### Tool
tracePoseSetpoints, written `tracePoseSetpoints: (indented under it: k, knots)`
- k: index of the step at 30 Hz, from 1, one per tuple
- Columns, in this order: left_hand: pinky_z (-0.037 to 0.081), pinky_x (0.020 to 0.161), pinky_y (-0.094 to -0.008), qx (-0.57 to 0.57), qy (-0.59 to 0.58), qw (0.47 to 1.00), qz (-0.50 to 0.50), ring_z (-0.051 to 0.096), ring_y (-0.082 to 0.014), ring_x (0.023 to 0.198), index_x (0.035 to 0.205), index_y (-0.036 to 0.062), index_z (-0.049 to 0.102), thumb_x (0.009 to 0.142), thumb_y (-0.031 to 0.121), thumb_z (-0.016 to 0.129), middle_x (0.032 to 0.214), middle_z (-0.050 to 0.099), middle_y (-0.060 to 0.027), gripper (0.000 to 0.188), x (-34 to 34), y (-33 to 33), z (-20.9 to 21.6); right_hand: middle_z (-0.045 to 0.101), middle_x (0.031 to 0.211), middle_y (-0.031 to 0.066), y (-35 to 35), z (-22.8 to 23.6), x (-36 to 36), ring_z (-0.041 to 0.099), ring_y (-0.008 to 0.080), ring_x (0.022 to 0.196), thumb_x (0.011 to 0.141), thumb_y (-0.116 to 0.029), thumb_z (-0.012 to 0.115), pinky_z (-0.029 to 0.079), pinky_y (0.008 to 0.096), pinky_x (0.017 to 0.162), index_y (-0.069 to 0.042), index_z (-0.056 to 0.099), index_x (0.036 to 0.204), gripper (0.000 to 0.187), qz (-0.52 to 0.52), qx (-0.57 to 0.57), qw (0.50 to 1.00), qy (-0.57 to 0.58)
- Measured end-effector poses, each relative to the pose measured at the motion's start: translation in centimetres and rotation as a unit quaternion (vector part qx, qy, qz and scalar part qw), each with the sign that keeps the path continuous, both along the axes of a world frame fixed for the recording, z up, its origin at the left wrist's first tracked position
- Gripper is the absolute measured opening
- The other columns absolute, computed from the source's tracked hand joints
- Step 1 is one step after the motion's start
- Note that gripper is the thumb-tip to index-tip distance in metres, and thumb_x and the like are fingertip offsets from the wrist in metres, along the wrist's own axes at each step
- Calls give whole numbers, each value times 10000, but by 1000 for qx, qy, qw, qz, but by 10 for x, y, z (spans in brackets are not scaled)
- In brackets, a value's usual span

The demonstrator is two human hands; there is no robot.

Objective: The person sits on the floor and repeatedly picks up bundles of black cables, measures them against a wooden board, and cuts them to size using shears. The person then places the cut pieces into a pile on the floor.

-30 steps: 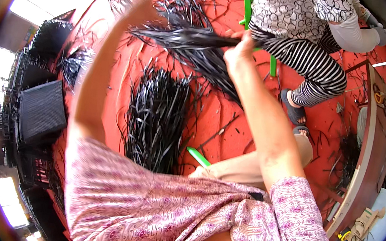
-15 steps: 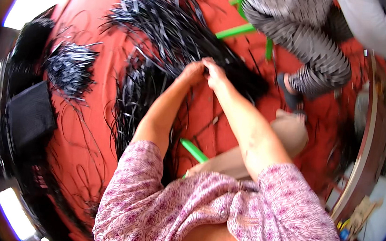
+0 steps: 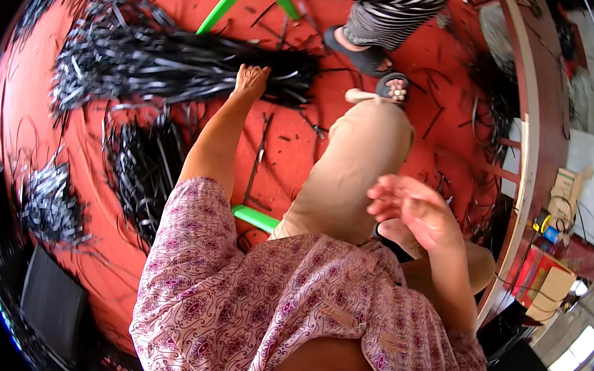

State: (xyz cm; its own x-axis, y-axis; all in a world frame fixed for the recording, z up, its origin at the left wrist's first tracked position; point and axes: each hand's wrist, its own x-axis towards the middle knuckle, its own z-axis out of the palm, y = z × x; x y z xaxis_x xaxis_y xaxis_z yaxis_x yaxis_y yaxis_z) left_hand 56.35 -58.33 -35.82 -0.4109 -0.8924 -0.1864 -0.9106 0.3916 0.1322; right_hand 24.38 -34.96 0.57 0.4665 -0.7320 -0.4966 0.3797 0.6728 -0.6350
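Observation:
A long bundle of shiny black flat strips (image 3: 143,61) lies across the red floor, its loose ends fanned out to the left. My left hand (image 3: 252,81) is closed on this bundle near its narrower right end; the fingertips are hidden among the strips. Held up over my right thigh is my right hand (image 3: 421,211), slightly blurred, fingers apart and loosely bent, with nothing in it. A second heap of black strips (image 3: 141,169) lies left of my knee, close to my left forearm.
A smaller strip pile (image 3: 56,207) lies farther left, near a black woven panel (image 3: 53,301). A person in striped trousers (image 3: 386,21) sits ahead on a green stool (image 3: 221,11). A long wooden edge (image 3: 523,166) runs along the right. Scraps litter the red floor (image 3: 293,156).
My hands have parted: the right came back toward my body, while the left stays on the bundle. My view has swung to the right, and the bundle now lies nearly level.

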Motion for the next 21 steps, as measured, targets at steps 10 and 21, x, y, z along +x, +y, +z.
tracePoseSetpoints:
  k: [10,21]
  knots:
    - [292,1030,-504,18,-76,996,38,434,-285,1201,1228,48,496,522,533,816,1227,496,-122,915,-114,4,101,619,1121,44,118,23,-72,617,158,924,876,-228,636,462,272,815,-44,528,1245,426,-195,62,959,196]
    - [424,584,-377,-385,467,752,-260,529,-266,608,860,37,623,839,115,582,690,556,-94,90,-204,135,488,616,1047,60,183,6,-118,619,153,872,903,-106,580,506,273,745,-1,534,1184,303,-305,-169,873,340]
